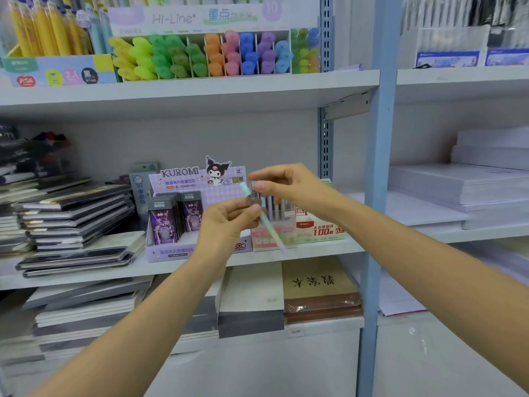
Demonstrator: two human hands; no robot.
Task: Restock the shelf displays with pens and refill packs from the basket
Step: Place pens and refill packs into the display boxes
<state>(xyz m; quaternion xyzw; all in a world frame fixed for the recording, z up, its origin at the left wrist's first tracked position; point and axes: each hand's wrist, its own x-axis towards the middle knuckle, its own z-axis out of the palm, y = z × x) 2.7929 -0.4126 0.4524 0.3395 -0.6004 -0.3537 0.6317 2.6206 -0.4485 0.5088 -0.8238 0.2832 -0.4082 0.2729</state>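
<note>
Shelving in pale grey metal (200, 90), middle shelf behind both hands. Purple KUROMI cardboard refill display (183, 224) just left of left hand; pink-and-green cardboard pen display (297, 230) directly behind hands. Left hand (229, 222) closed round slim mint-to-lilac plastic pen (267, 224), tilted. Right hand (289, 187) fingers curled near pen's top, contact unclear. Basket unseen. Step, likely: placing pen. Next: drop it upright into pen display slot.
</note>
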